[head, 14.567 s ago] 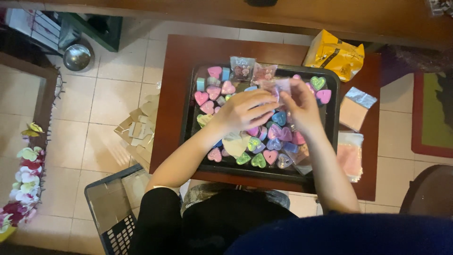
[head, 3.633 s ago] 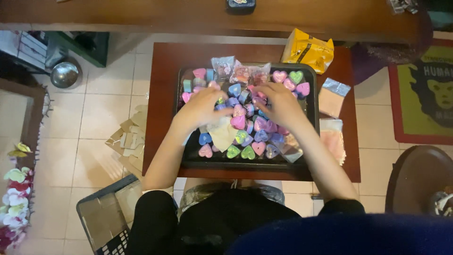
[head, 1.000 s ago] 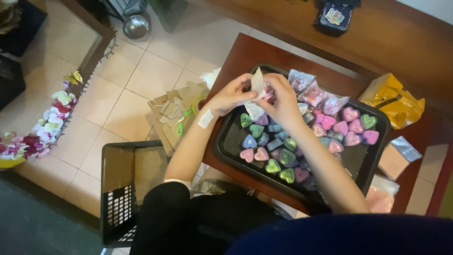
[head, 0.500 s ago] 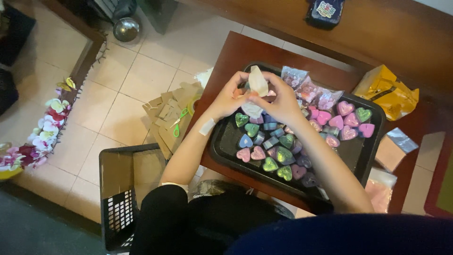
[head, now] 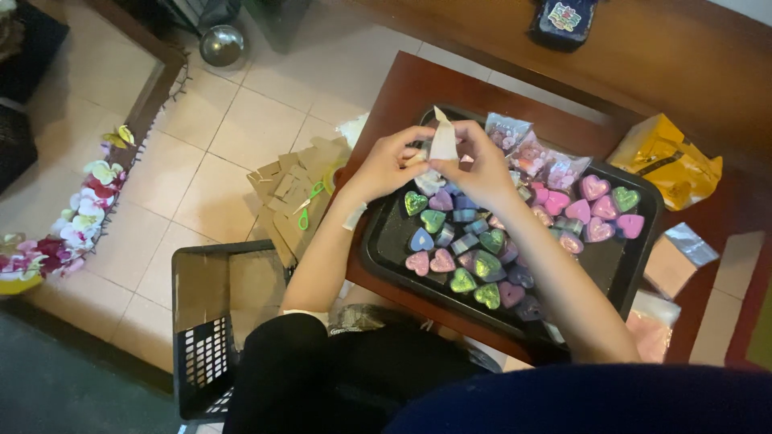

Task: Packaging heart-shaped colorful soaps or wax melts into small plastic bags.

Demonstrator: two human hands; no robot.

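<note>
Nearest to you, a black plastic crate [head: 211, 337] stands on the tiled floor at your left, beside the dark red table [head: 402, 92]. On that table rests a black tray [head: 386, 241] filled with glittery heart-shaped pieces [head: 474, 269] in pink, green, blue and purple. Above the tray's near-left corner, your left hand [head: 386, 165] and your right hand [head: 482, 169] meet; both are closed in a pinch on one small pale paper packet [head: 443, 143], which stands upright between the fingertips, clear of the tray. Left of the table, flat cardboard scraps [head: 293, 189] lie on the floor with green-handled scissors [head: 310, 205] on top. Farther along the tray sit clear bags [head: 535, 153] of pink pieces. Beyond the tray's far right corner lies a yellow pouch [head: 663, 161]
</note>
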